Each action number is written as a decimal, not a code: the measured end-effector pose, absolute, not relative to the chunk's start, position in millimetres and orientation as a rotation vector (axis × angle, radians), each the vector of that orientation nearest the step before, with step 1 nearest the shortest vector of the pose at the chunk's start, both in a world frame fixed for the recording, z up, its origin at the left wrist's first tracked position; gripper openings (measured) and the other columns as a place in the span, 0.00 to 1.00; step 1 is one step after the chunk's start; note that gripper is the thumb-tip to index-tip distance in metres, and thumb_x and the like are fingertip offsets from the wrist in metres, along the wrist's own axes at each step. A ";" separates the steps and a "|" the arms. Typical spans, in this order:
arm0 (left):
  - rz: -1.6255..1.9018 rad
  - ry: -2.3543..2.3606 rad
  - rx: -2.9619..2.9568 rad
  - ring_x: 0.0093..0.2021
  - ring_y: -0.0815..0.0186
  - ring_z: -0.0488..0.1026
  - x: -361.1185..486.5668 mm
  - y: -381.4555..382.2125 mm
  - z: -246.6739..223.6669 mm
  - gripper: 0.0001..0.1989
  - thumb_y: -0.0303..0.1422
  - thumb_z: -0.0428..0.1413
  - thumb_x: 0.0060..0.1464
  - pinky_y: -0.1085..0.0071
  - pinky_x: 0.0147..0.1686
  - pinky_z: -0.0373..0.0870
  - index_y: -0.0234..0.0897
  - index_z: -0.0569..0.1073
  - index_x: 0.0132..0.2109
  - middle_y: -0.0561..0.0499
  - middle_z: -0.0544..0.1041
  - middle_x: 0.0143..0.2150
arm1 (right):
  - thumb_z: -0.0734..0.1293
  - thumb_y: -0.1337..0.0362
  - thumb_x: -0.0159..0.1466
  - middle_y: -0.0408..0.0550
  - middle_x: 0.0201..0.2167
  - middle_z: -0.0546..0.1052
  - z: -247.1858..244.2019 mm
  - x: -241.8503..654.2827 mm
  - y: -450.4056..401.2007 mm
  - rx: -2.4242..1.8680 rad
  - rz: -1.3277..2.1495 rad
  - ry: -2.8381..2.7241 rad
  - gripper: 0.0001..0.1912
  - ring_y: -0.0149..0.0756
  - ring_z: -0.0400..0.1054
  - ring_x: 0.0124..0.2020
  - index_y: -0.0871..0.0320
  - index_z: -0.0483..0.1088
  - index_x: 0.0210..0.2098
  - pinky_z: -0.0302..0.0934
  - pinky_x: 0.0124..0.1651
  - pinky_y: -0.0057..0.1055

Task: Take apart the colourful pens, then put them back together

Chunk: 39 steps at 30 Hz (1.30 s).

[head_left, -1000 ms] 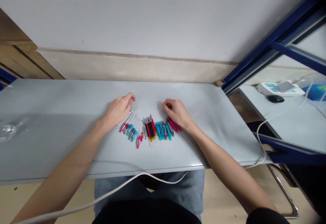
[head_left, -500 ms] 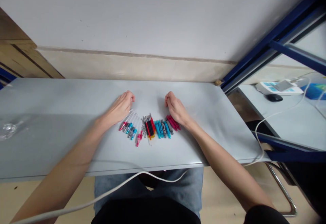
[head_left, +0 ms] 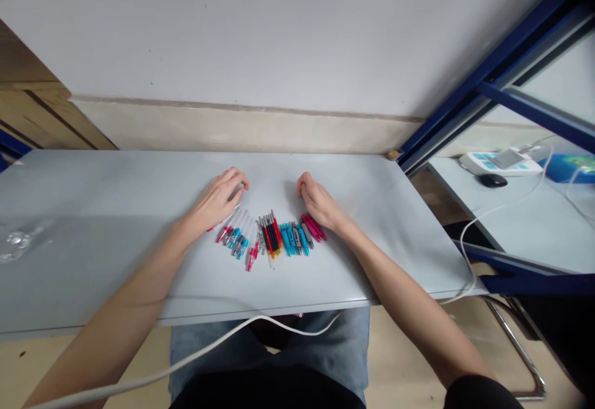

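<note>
Head view: left hand [head_left: 219,199] parted, right hand [head_left: 320,203] curled, closure unclear; pen parts [head_left: 271,237] lie between, toward the worktop's [head_left: 139,192] front edge; handling apparently next calls for light pinching.

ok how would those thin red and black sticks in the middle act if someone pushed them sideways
The thin red and black sticks would probably roll or slide, being slim and lying loosely side by side on a flat table. Each is likely light, given how thin it looks. They seem fairly stiff, since they lie straight.
</note>
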<state>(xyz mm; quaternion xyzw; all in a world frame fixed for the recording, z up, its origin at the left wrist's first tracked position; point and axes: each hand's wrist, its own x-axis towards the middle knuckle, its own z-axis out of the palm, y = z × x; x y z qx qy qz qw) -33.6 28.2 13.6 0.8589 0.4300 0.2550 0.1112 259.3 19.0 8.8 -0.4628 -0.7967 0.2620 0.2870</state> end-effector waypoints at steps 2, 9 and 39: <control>0.760 1.268 2.540 0.51 0.59 0.71 -33.5 27.1 14.7 0.10 0.29 0.45 0.66 0.62 0.54 0.66 0.39 0.71 0.45 0.45 0.71 0.49 | 0.51 0.69 0.71 0.42 0.31 0.64 9.9 257.4 18.4 -1.259 0.682 -2.124 0.06 0.37 0.57 0.31 0.53 0.56 0.41 0.53 0.37 0.33; 0.654 1.268 2.604 0.46 0.59 0.70 -36.8 27.8 16.2 0.12 0.22 0.45 0.62 0.62 0.47 0.66 0.38 0.72 0.40 0.46 0.73 0.44 | 0.59 0.71 0.68 0.47 0.37 0.71 17.4 239.9 7.5 -1.082 0.667 -2.199 0.07 0.37 0.64 0.38 0.56 0.66 0.42 0.57 0.43 0.32; 0.083 1.822 2.433 0.25 0.62 0.66 -52.3 28.2 22.0 0.11 0.43 0.48 0.60 0.68 0.27 0.50 0.44 0.66 0.33 0.54 0.73 0.27 | 0.54 0.63 0.76 0.58 0.43 0.81 23.7 202.2 1.9 -1.760 0.216 -2.609 0.20 0.46 0.73 0.47 0.60 0.77 0.41 0.59 0.47 0.36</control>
